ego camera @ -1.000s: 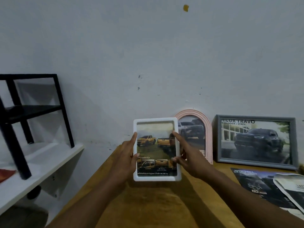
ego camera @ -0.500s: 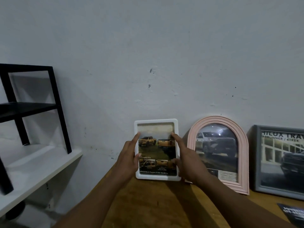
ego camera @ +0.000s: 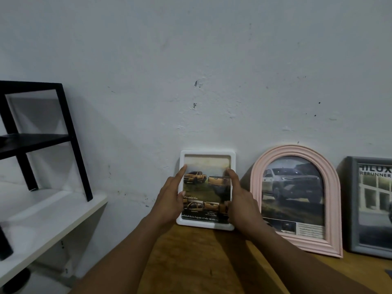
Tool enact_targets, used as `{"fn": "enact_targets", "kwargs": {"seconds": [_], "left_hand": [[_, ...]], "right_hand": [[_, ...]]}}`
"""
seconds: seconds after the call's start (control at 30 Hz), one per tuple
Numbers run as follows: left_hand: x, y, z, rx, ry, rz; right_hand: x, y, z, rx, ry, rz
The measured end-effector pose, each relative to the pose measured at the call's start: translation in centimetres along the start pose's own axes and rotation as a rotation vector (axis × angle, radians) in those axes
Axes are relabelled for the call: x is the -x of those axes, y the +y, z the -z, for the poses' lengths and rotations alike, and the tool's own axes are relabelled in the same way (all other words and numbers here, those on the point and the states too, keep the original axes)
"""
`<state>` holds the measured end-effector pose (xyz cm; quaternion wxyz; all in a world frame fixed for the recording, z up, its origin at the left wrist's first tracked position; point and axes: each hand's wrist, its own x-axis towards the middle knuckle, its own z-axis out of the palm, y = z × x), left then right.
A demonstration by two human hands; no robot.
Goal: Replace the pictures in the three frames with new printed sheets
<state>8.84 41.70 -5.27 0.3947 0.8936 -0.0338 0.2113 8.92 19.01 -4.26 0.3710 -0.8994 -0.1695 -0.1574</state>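
Observation:
A white rectangular frame [ego camera: 207,154] with a print of yellow pickup trucks stands upright on the wooden table [ego camera: 212,262], its top against the wall. My left hand [ego camera: 169,200] grips its left edge and my right hand [ego camera: 240,200] grips its right edge. To its right leans a pink arched frame [ego camera: 331,187] with a silver truck print. Further right, a grey rectangular frame [ego camera: 352,204] is cut off by the image edge.
A white shelf [ego camera: 42,219] sits at the left, lower than the table, with a black metal rack [ego camera: 70,141] standing on it. The pale wall [ego camera: 212,71] rises directly behind the frames.
Both hands have carried the white frame away from me and set it down against the wall, left of the pink frame. The view has shifted left, so the loose sheets at the right are out of view.

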Motion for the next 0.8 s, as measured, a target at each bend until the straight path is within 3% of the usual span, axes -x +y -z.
{"fn": "enact_targets", "kwargs": {"seconds": [0.33,0.47,0.63,0.8], "left_hand": [[0.8,1.6,0.1,0.223,-0.050,0.087],[1.8,2.7,0.5,0.078,0.011,0.042],[3.8,5.3,1.8,-0.186,-0.028,0.019],[6.9,9.9,2.0,-0.273,-0.074,-0.043]], "right_hand": [[-0.1,-0.7,0.3,-0.011,-0.067,-0.057],[0.4,-1.6,1.1,0.004,-0.075,-0.082],[1.6,-2.9,3.6,0.057,0.052,-0.047],[4.6,-4.7,8.6,0.150,-0.087,-0.053]]}}
